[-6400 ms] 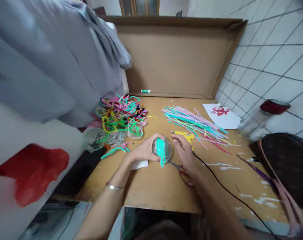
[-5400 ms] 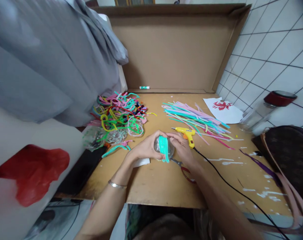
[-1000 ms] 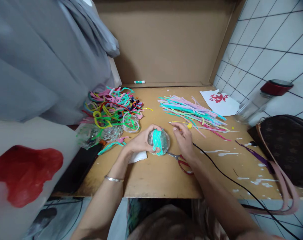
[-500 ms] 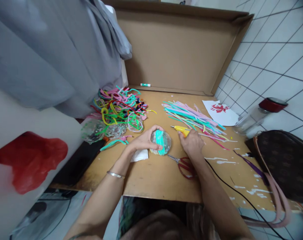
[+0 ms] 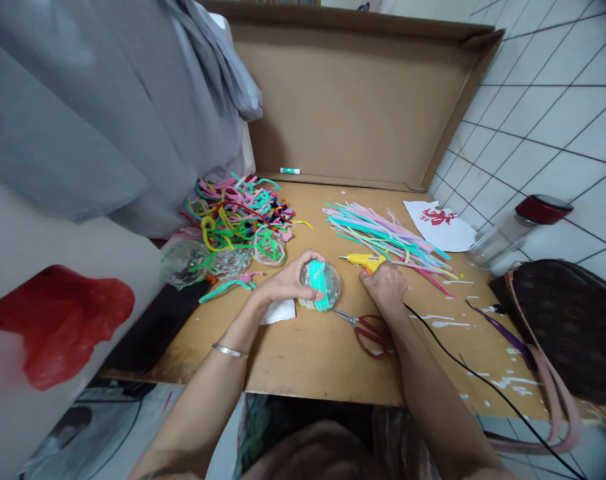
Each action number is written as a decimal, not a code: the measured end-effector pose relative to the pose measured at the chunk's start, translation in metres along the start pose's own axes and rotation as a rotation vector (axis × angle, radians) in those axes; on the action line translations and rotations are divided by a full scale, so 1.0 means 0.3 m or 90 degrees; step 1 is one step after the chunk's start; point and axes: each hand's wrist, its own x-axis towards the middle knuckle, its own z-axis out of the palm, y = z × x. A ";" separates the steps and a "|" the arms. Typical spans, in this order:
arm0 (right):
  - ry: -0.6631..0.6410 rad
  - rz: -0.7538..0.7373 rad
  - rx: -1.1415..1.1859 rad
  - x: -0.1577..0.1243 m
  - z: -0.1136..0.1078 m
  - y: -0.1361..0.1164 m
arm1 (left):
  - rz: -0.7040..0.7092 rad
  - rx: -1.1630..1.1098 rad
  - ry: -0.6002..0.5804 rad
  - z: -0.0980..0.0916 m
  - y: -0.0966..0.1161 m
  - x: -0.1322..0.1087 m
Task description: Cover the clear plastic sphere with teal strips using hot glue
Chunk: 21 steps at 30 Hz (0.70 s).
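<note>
My left hand [image 5: 289, 285] is wrapped round a clear plastic ball [image 5: 321, 285] with teal pipe cleaners stuck across it, holding it just above the wooden table [image 5: 307, 353]. To its right, my right hand [image 5: 387, 287] is closed on the handle of a yellow glue gun [image 5: 363, 261], whose nozzle points left. The gun's black cord [image 5: 463, 367] trails off to the lower right. Red-handled scissors [image 5: 365, 328] lie on the table right below both hands.
A tangled heap of coloured pipe cleaners [image 5: 237, 220] and clear balls [image 5: 203, 261] lie left; straight pipe cleaners [image 5: 383, 237] lie right. A cardboard sheet [image 5: 353, 100], white paper [image 5: 440, 223], a red-lidded jar [image 5: 515, 233] and a brown bag [image 5: 567, 327] ring the table. Grey cloth [image 5: 107, 113] hangs left.
Earlier both hands worked on the ball. My right hand has left it, moved right and taken hold of the glue gun. The left hand keeps the ball.
</note>
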 end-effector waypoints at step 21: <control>0.179 -0.127 0.226 -0.077 -0.112 -0.001 | -0.006 -0.065 0.017 -0.015 -0.011 0.001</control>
